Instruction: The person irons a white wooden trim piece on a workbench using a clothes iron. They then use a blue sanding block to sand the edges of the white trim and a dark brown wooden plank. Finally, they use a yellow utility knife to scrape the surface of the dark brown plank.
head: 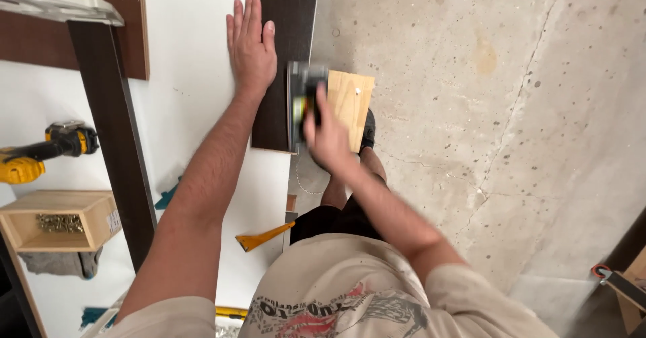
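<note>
Seen from above, at the right edge of the white table (195,55): left hand (250,45) open and flat, fingers close together, pressing down on the dark board (286,42) and gripping nothing. Right hand (328,132) closed around a grey and green tool (301,99), both blurred, so impossible to tell the exact kind of the tool. Tool held against the near end of the dark board, just at the table edge, touching or almost touching a pale wooden block (353,102) that sticks out over the concrete floor (505,109). Hands apart from each other, one on the board, one on the tool. Judged as somewhere in the middle of the work: board laid and held down, tool in use and not put aside; no visible mark on the board or the block to say how much is finished, and cannot tell if the block is fixed to the board. Further left on the table, untouched: a second dark board (111,129), a yellow drill (40,153) and a small wooden box of screws (57,220) near the left edge.
</note>
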